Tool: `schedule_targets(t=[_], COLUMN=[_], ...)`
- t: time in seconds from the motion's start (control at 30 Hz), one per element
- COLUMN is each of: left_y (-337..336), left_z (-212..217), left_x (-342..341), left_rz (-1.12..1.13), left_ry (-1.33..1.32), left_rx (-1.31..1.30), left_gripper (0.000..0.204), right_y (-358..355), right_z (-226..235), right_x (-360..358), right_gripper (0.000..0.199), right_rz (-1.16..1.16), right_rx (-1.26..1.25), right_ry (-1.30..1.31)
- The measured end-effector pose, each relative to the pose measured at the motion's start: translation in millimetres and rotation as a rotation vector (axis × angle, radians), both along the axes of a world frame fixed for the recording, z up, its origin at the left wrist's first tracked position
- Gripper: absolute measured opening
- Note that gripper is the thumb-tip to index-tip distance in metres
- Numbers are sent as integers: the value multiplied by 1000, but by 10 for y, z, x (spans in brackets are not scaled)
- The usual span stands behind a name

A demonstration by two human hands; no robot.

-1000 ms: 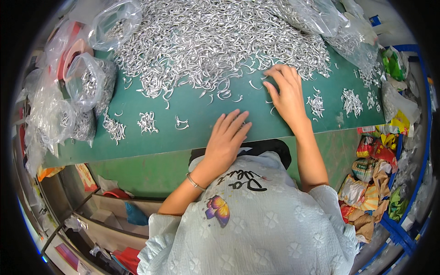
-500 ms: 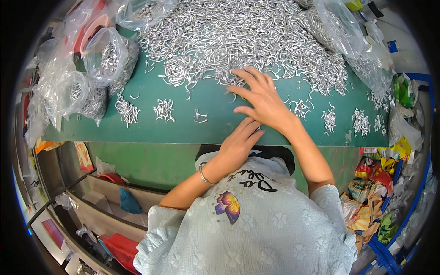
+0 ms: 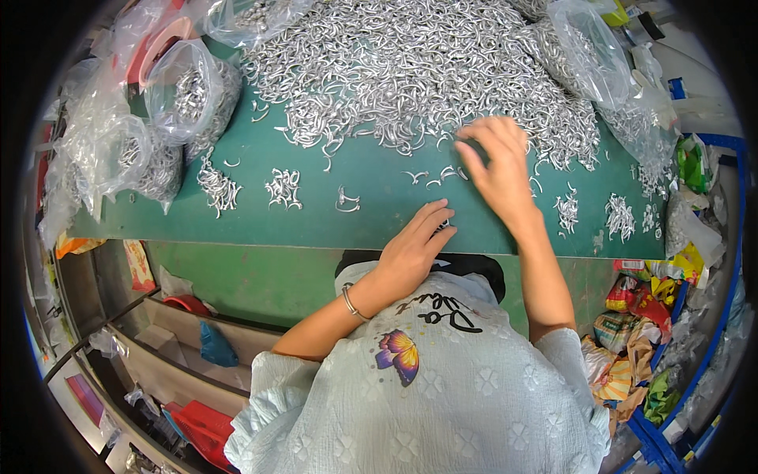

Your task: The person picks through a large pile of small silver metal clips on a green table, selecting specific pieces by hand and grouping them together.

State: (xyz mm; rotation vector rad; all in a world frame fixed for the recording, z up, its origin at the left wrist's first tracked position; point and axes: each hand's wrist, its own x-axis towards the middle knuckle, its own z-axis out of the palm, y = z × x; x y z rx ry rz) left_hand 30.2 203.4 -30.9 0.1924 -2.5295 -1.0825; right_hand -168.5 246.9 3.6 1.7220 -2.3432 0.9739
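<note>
Metal hooks pile [image 3: 410, 71]: we see a big heap of small silver bent pieces on the far half of the green mat [image 3: 316, 221], spreading from the left bags to the right edge.
Right hand [image 3: 497, 170]: our right hand lies at the near edge of the heap, fingers bent and close together on some pieces; if it really holds one between the fingertips, we cannot tell.
Loose hooks [image 3: 430, 175]: a few single pieces lie just left of the right hand, apart from the heap.
Left hand [image 3: 410, 253]: our left hand rests flat on the mat near its front edge, fingers stretched and holding nothing that we can see; a thin bracelet [image 3: 350, 302] is on the wrist.
Small sorted groups [image 3: 284, 188]: little bunches lie in a row on the mat, left of the hands, and more of them [image 3: 618, 215] on the right.
Plastic bags [image 3: 189, 95]: clear bags with the same pieces stand at the left side, another clear bag [image 3: 588, 51] at the upper right.
Below the table: a shelf with a red object [image 3: 185, 304] and blue cloth [image 3: 215, 347].
Right floor: colourful wrappers [image 3: 632, 347].
</note>
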Motion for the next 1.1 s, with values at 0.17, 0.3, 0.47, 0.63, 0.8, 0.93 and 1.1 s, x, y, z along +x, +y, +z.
schedule_targets(t=[0.17, 0.3, 0.47, 0.63, 0.8, 0.93, 1.1], left_y=[-29, -25, -31, -27, -14, -28, -34], left_z=[21, 32, 43, 22, 20, 27, 23], left_x=[34, 75, 56, 54, 66, 78, 81], left_rz=[42, 72, 66, 77, 99, 89, 87], left_ry=[-19, -19, 14, 12, 21, 8, 23], left_rx=[1, 25, 18, 23, 16, 24, 1], left_gripper=[33, 32, 31, 29, 31, 32, 31], right_y=[-269, 29, -324, -227, 139, 183, -34], right_z=[-192, -57, 8, -207, -143, -9, 21], right_x=[121, 3, 284, 179, -109, -204, 56], right_gripper=[22, 27, 37, 26, 18, 15, 12], right_rz=[176, 144, 236, 371, 260, -33, 33], right_rx=[68, 190, 52, 175, 86, -30, -60], right_ry=[40, 39, 4, -14, -216, -341, -242])
